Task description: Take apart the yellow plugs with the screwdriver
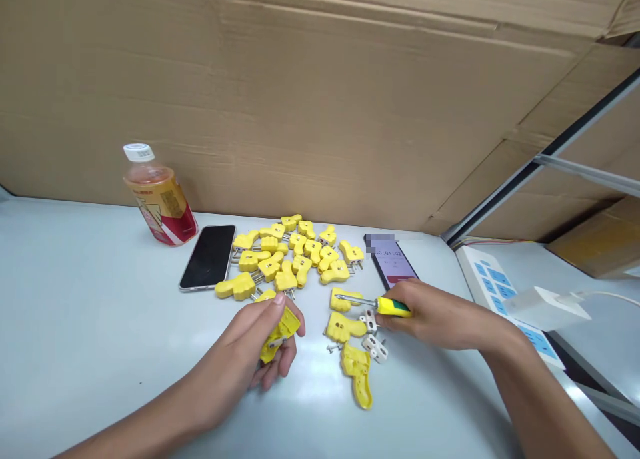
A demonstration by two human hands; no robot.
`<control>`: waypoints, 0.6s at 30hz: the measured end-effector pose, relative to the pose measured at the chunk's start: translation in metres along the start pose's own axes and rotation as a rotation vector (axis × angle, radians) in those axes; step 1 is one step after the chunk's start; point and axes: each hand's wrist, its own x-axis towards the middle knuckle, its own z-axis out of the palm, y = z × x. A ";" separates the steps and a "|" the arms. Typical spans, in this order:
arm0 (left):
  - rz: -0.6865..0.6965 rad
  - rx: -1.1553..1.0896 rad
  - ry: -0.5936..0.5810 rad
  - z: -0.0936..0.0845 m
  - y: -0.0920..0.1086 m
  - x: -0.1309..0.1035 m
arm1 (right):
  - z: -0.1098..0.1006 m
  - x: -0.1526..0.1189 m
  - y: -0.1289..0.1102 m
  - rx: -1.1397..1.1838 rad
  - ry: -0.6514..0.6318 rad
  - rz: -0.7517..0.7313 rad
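My left hand (263, 345) is closed around a yellow plastic plug casing (281, 332), its hollow inner side partly showing. A screwdriver (393, 306) with a yellow and green handle is gripped in my right hand (440, 312), its metal shaft pointing left over a yellow casing piece (341, 300). The fingertips of that hand are close to a white plug insert (369, 321); whether they touch it I cannot tell. Nearby lie a second white insert (375, 347), another yellow casing piece (344, 327), some small screws (334, 347) and an open casing half (357, 373).
Several yellow plugs (297, 245) with metal pins lie in a cluster beyond my hands. A dark phone (208, 257) and a drink bottle (163, 205) are left of it. To the right are a phone with a timer (393, 259) and a power strip (500, 292). Cardboard (320, 112) stands behind.
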 end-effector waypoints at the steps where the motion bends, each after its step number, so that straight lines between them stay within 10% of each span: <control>1: -0.007 -0.019 0.002 0.000 0.000 0.000 | 0.000 0.000 0.000 -0.007 0.001 0.007; 18: 0.154 -0.474 0.079 -0.005 0.018 -0.003 | -0.007 -0.008 -0.062 0.352 0.529 -0.299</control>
